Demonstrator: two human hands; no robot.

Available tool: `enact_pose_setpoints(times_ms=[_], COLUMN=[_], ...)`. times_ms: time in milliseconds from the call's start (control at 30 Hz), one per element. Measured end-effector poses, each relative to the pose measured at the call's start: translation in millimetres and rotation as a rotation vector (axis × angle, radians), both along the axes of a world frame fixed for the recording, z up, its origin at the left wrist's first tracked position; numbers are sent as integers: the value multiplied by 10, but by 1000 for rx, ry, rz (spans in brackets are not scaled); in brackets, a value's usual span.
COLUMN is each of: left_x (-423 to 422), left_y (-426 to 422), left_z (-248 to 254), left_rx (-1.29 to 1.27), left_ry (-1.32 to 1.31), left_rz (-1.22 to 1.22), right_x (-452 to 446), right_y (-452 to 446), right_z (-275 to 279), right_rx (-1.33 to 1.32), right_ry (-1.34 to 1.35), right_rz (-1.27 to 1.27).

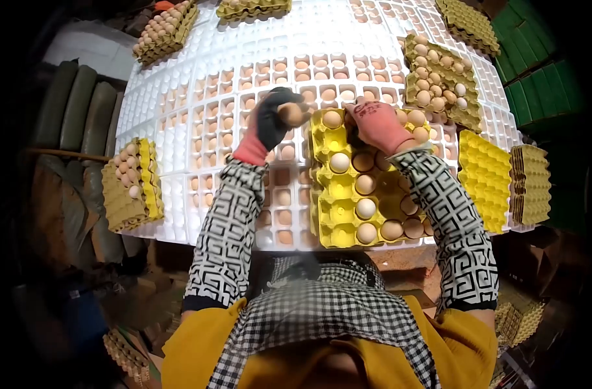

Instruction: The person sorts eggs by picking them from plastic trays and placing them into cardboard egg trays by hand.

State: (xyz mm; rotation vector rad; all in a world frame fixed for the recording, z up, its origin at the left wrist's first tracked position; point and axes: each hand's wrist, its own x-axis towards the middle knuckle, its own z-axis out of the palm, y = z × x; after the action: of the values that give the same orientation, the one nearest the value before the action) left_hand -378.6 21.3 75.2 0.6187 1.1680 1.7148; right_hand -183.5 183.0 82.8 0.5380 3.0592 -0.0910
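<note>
My left hand [277,120], in a pink glove with a dark palm, is closed round a brown egg [291,114] above the white foam trays, just left of the yellow egg tray [338,209]. My right hand [375,123], in a pink glove, is over the back part of that yellow tray with its fingers curled down; what they hold, if anything, is hidden. Brown and pale eggs [366,208] fill part of the yellow tray, and its left side has several bare pockets. White foam trays [211,123] with eggs in their cells lie beneath and around.
At the left stands a stack of trays with eggs [128,185]. A pulp tray with eggs [442,84] lies at the back right. An empty yellow tray [484,178] and stacked pulp trays [531,185] stand at the right. Green crates [536,84] are beyond.
</note>
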Motion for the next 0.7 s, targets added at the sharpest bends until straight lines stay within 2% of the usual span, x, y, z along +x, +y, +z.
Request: enact_pose_setpoints(times_ms=[33, 67, 133, 167, 200, 267, 300, 333, 367, 400, 433, 467, 500, 533, 600, 633, 667, 700], left_x=[33, 84, 343, 489, 516, 504, 488, 483, 467, 419, 411, 466, 581, 636, 921, 1072, 1161, 1250], left_y=[62, 196, 267, 250, 319, 347, 346, 317, 280, 196, 109, 12, -73, -134, -160, -176, -166, -154], left_z=[119, 224, 250, 281, 241, 255, 264, 304, 331, 250, 263, 361, 448, 360, 513, 591, 557, 522], left_rx=[-131, -341, -469, -470, -523, -433, -456, -480, -505, -384, -305, -223, -401, -343, -428, -637, -681, -713], left_ry=[-132, 435, 1577, 1700, 1755, 1727, 1630, 1526, 1420, 1210, 1267, 1323, 1483, 1510, 1732, 1119, 1015, 909], left_rz=[18, -156, -376, -345, -334, -264, -269, -271, -266, -86, -98, -113, -284, -374, -609, -427, -333, -231], right_x=[16, 42, 385, 582, 728, 889, 888, 861, 806, 748, 632, 606, 638, 598, 585, 598, 645, 693], right_y=[37, 99, 300, 375, 277, 372, 341, 315, 193, 32, -146, -221, -157, -156, -21, -24, -38, -89], right_z=[108, 239, 243, 230, 516, 651, 655, 590, 476, 367, 503, 276, 163, 169, -97, -58, 69, 125], right_rx=[-30, -60, -567, -874, -1373, -1491, -1382, -1122, -638, -156, -83, 150, 148, 148, 207, -58, 41, -60], right_ry=[-29, -60, 372, 696, 857, 655, 480, 352, 206, 63, -147, 3, -1, -5, 69, 108, 261, 227], right_rz=[11, 21, -288, -256, -275, -220, -251, -85, -5, 74, 128, 253, 292, 344, 453, 357, 494, 357])
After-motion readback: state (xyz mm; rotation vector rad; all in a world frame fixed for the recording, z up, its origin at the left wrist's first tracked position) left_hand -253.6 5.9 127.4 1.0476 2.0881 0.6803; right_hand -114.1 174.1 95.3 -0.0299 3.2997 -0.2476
